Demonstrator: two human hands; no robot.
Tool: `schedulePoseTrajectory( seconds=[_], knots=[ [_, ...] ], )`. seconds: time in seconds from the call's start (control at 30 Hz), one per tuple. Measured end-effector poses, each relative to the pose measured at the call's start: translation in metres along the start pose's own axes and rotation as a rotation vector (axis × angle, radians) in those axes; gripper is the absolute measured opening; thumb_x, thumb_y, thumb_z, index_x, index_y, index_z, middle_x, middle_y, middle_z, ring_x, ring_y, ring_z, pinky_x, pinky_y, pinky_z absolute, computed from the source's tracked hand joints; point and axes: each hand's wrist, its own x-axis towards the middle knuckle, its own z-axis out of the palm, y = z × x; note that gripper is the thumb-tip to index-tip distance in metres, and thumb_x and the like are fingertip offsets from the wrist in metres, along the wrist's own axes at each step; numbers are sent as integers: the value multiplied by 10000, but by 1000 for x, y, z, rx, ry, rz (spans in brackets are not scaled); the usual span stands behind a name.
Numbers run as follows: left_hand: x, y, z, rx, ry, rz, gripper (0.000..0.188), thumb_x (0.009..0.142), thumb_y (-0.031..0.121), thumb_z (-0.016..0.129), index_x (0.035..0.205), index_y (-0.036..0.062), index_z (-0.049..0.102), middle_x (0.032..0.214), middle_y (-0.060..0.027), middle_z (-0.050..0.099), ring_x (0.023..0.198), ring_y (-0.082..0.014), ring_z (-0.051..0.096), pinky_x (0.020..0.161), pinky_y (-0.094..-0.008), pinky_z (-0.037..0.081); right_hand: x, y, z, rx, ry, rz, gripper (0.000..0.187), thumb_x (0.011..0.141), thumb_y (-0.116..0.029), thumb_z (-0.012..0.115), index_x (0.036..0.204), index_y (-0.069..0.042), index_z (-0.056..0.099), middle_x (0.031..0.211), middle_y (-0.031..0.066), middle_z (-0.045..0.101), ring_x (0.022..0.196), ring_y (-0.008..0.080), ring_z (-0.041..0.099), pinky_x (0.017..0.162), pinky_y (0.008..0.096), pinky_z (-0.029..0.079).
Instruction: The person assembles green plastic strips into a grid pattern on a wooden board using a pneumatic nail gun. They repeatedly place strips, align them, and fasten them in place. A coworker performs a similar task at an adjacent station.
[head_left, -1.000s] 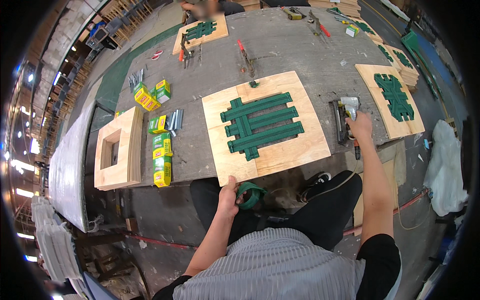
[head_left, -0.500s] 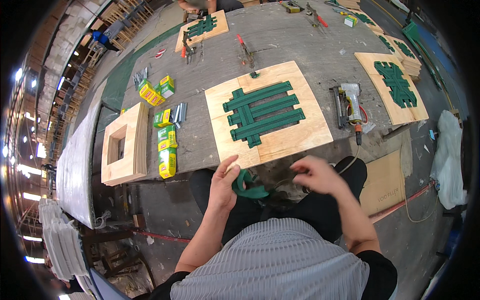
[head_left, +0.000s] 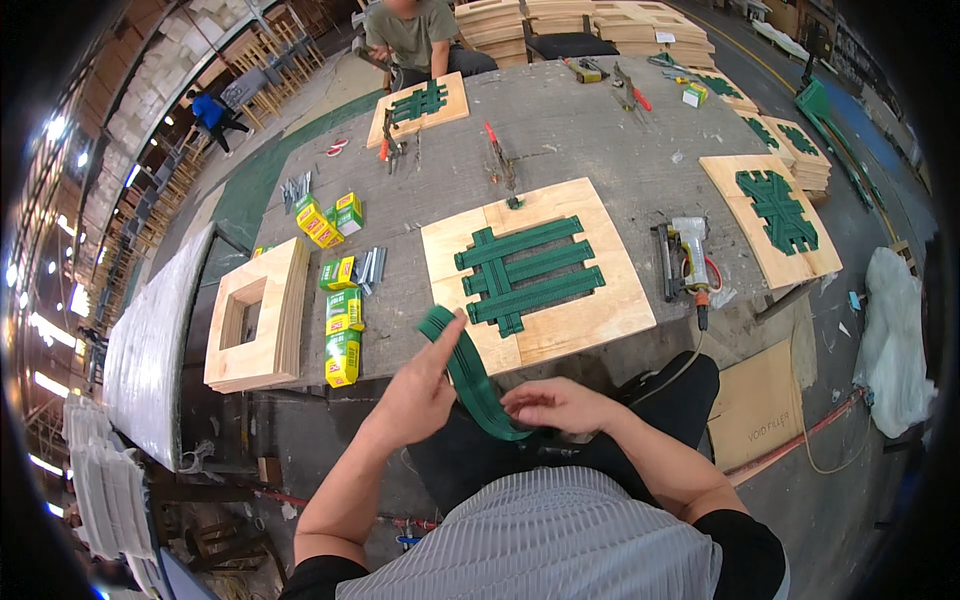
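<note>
A loose green webbing strap (head_left: 474,382) curves down in front of the table's near edge. My left hand (head_left: 416,396) is closed on its upper end, near the corner of a square plywood frame (head_left: 622,318). Lower and to the right, my right hand (head_left: 562,404) has its fingers bent in against the strap's lower stretch, over my lap. Across the frame's opening lie three green webbing strips (head_left: 548,268), with one crossing strip woven through them at the left side. Part of the loose strap's lower end is hidden by my right hand.
A staple gun (head_left: 692,255) with a hose lies right of the frame. At the left are stacked plywood frames (head_left: 285,325) and yellow-green boxes (head_left: 343,355) with staple strips. A webbed frame (head_left: 730,215) lies right; pliers (head_left: 500,155) lie beyond. A person (head_left: 425,45) sits opposite.
My left hand has raised the strap's end toward the frame, and the strap has unfolded into a long curve. My right hand has moved left and down onto it. The view has tilted up.
</note>
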Motion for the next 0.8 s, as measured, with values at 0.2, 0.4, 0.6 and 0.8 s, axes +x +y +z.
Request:
schedulePoseTrajectory(
  seconds=[0.2,0.4,0.6,0.8],
  knots=[
    [12,9,1,544,104,307,528,760,-21,677,1283,32,640,979,-174,674,988,-406,682,930,-476,566,40,3,42,-593,334,-207,896,834,-325,844,1535,-16,381,1491,215,455,1349,345,494,1110,406,438],
    [28,31,-35,780,113,224,176,752,69,705,924,106,711,907,-118,570,992,-341,625,1038,-482,486,68,6,34,-525,511,-301,300,991,-198,659,1202,14,645,1088,136,691,1023,289,690,898,383,540],
    [41,29,-69,905,105,297,203,790,281,823,790,86,767,1425,-143,576,1298,-381,523,1022,-484,438,38,-5,-11,93,303,-10,190,1031,-122,613,1173,4,618,902,29,673,731,81,624,654,258,510],
    [46,-10,-25,-490,-396,-576,384,986,375,703,910,0,735,889,-119,730,747,-225,707,719,-351,567,5,-18,-22,-703,485,-316,941,750,-275,892,1525,-46,411,1493,231,460,1420,384,433,1179,454,361]
  ],
)
